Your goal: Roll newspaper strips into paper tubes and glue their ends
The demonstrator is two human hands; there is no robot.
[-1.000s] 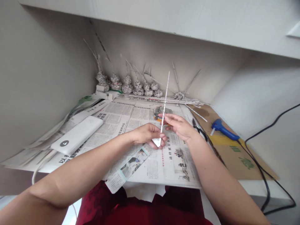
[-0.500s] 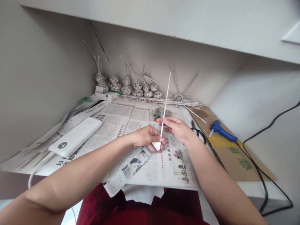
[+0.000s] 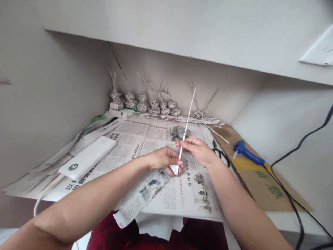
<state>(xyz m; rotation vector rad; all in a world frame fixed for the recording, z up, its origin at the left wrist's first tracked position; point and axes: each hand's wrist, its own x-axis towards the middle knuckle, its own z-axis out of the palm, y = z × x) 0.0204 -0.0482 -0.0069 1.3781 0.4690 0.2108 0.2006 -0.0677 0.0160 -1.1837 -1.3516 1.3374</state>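
A thin rolled paper stick (image 3: 189,118) slants up between my hands, its top leaning to the right. My left hand (image 3: 165,159) is closed, thumb and fingers pinching the stick's lower end where flat paper joins it. From there a newspaper strip (image 3: 153,188), printed with a colour photo, trails down left past the table edge. My right hand (image 3: 199,150) pinches the same stick higher up between thumb and fingertips. Beneath both hands lie spread newspaper sheets (image 3: 145,139). Just beyond my right hand sits a grey lump (image 3: 182,132) of unclear kind.
Several woven paper gourd shapes (image 3: 142,103) line the back wall, near a pile of paper sticks (image 3: 177,119). A white power bank (image 3: 90,156) with a cable lies left. Scissors (image 3: 220,152), a blue glue gun (image 3: 248,152) and cardboard (image 3: 270,184) are right. An overhang (image 3: 182,31) spans above.
The camera view has shifted, so the scene sits lower in the picture. The stick leans a little further right. Both hands keep their grip on it.
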